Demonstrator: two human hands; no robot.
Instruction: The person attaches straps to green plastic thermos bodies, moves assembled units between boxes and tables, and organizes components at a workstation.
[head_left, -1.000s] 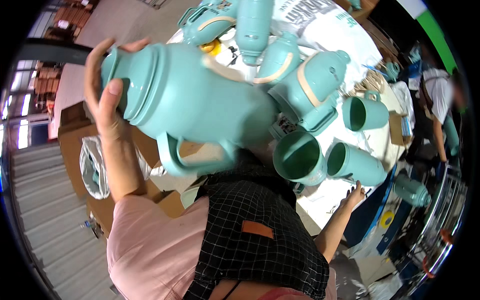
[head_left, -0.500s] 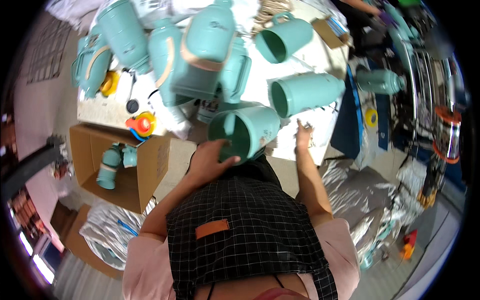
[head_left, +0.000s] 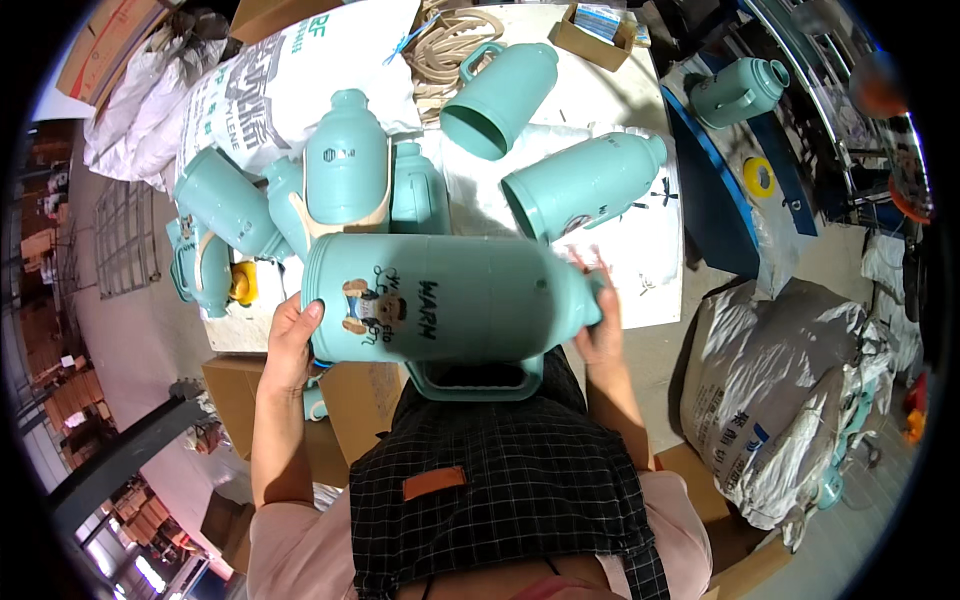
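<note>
newly raised flask shell (head_left: 450, 298) between fingers (head_left: 296, 330)

Teal handled flask shell (head_left: 450, 298) sideways, bear picture up, handle downward

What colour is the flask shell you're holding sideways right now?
Pale teal, with a small cartoon print and dark lettering on its side. The flask shell shows best in the head view.
</note>
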